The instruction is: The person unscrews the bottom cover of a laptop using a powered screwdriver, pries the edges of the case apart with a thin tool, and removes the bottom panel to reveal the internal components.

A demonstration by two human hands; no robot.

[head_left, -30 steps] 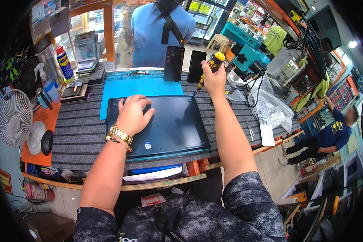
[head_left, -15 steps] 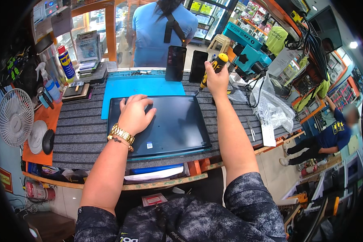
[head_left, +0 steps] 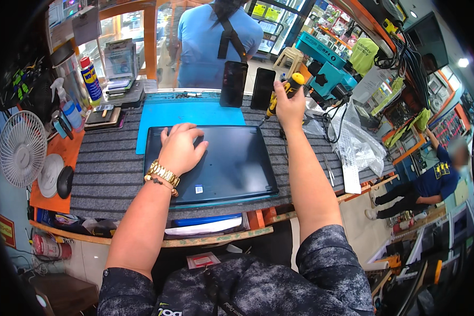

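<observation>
A dark blue laptop [head_left: 229,163] lies flat, its broad smooth face up, with a small white label near the front edge. On its left part rests my left hand [head_left: 181,149], open with the fingers spread over the surface. My right hand [head_left: 290,108] is closed around the handle of a yellow-and-black screwdriver [head_left: 272,105]. The screwdriver leans to the right, its thin tip pointing down at the laptop's far right corner. Whether the tip sits in a screw is too small to tell.
Under the laptop's far edge lies a blue mat [head_left: 184,116]. Two dark phones [head_left: 233,84] stand behind it. A teal device [head_left: 326,68] and bubble wrap [head_left: 355,137] are on the right. A white fan [head_left: 22,148] and a spray can [head_left: 91,81] stand left. Other people are beyond the bench.
The whole view has shifted slightly. My right hand has turned a little and the screwdriver leans slightly more to the right. My left hand keeps its place on the laptop.
</observation>
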